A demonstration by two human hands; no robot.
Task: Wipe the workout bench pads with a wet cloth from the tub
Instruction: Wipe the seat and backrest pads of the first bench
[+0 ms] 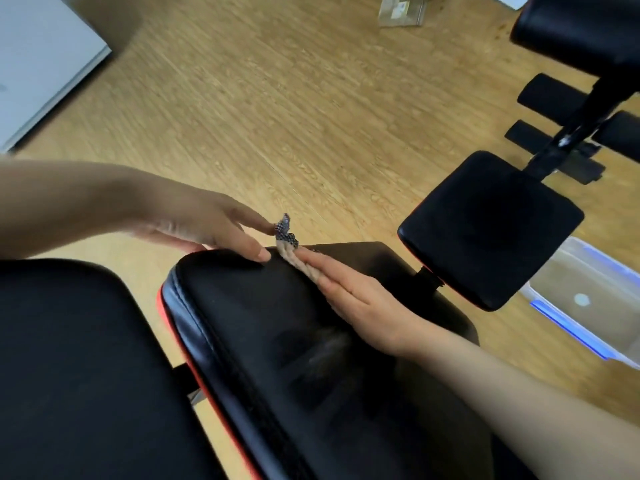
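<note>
Left hand [207, 230]: fingers straight, apart, tips on seat pad [249, 323] edge, index touching cloth [289, 242]. Cloth bunched at pad's far edge under right hand [360, 296], fingers flat, together, pressing. Tub [561, 315] on floor, far right

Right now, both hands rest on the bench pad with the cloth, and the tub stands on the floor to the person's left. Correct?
No. The head view shows the tub to the person's right; left hand, right hand and cloth are on the bench pad.
</note>
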